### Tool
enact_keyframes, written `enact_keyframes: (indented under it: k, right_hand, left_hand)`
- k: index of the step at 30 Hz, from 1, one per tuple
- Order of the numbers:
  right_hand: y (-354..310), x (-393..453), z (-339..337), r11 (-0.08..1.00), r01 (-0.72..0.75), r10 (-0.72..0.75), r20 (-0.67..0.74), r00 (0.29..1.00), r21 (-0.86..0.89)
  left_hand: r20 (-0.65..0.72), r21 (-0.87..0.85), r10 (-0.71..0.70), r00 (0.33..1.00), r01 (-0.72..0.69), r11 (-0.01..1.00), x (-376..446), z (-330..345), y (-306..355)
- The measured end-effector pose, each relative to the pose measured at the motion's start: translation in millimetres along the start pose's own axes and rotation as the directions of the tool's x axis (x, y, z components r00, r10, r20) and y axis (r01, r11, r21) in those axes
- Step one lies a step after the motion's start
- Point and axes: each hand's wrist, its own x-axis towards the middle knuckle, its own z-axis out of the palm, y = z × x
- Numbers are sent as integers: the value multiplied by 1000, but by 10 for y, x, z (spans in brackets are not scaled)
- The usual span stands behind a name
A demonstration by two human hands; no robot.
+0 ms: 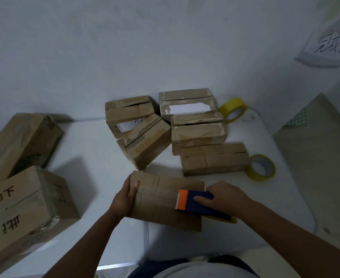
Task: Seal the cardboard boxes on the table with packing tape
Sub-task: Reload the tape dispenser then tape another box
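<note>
Cardboard fills my view: the near box (165, 201) lies on the white table (97, 149) right in front of me, flaps closed. My left hand (125, 199) grips its left end, thumb on top and fingers wrapped down the side. My right hand (223, 199) is clenched round the tape dispenser (197, 203), blue with an orange front, which rests on the box's right half with the orange end pointing left along the seam. A bit of yellow tape shows under its rear end.

Behind it I see five more boxes: one (213, 159) just beyond, another (197, 131) behind that, one (185, 103) at the back with a white label, and two (129, 115) (145, 141) to the left, touching each other, flaps ragged. Two yellow tape rolls sit at the right, one (233, 110) by the back boxes, one (262, 167) touching the end of the nearer box.

Two bigger cartons (22, 139) (20, 213) stand at the left, the nearer with writing on it. A paper sign (331, 47) hangs on the wall.
</note>
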Motion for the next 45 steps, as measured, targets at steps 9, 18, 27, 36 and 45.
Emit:
enact_keyframes:
  k: [9,18,27,36,45]
  right_hand:
    - [-275,192,-1,996,87,-86,-42,995,18]
    - [-278,251,56,992,99,-97,-34,995,80]
    - [457,181,251,991,110,-108,-32,994,73]
    - [488,225,379,970,179,-186,32,982,164]
    - [53,350,470,933,210,-224,17,974,291]
  left_hand:
    - [-203,234,74,976,-25,972,10,-214,-200]
    - [-1,819,387,922,-221,529,13,260,-67]
    - [-28,850,352,935,-163,500,60,293,-132]
    - [14,813,444,896,-268,516,-241,705,105]
    - [-73,819,359,931,-149,554,-126,586,-104]
